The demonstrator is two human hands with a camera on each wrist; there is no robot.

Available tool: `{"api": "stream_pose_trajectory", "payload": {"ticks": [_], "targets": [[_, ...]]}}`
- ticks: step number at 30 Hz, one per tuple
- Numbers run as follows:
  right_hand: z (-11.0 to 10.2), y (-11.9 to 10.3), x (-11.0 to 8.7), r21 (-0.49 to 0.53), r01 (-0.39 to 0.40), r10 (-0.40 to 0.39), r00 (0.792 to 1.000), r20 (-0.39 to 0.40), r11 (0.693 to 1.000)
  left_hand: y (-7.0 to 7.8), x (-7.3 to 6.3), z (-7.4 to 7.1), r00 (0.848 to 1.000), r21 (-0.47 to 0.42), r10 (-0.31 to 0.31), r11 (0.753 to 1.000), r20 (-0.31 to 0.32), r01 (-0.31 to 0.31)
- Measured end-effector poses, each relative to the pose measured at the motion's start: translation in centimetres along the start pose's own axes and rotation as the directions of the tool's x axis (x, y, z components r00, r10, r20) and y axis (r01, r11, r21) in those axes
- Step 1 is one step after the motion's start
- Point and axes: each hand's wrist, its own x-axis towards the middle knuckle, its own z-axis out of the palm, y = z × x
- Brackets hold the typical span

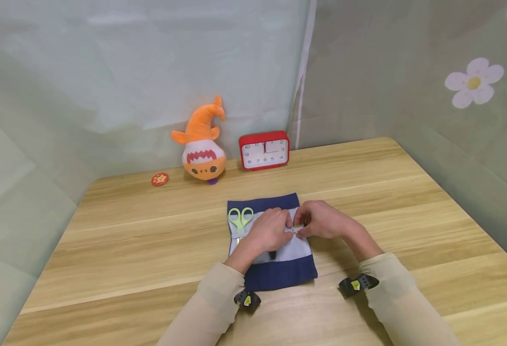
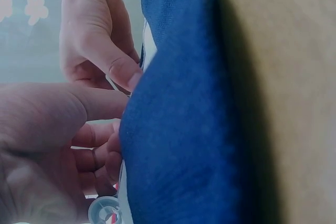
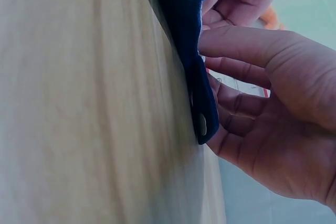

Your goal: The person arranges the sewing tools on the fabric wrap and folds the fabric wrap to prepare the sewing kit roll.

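A navy-and-grey cloth tool roll (image 1: 279, 275) lies spread on the table. Light-green-handled scissors (image 1: 241, 221) sit at its left side, their blades partly covered. My left hand (image 1: 271, 229) is over the middle of the roll, its thumb and fingers pinching the grey cloth. From the right, my right hand (image 1: 322, 220) meets it, thumb and forefinger round a small yellowish piece (image 1: 296, 232) whose kind is mostly hidden. Beneath the left hand a black handle end (image 1: 272, 254) shows. In the right wrist view, a navy tab with a metal snap (image 3: 202, 124) hangs at the roll's edge.
Toward the back of the wooden table (image 1: 128, 259) stand an orange plush shark (image 1: 201, 139), head down, and a red clock (image 1: 264, 151). A round red badge (image 1: 160, 179) lies left of the shark. Fabric walls rise behind the table and at its sides.
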Motion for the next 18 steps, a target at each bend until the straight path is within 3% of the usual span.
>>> {"api": "stream_pose_trajectory", "payload": {"ticks": [18], "targets": [[-0.03,0.47,-0.28,0.047,0.038,-0.038,0.999,0.007,0.998,-0.01,-0.08,-0.11,1.000,-0.016,0.018,1.000,-0.013,-0.018]]}}
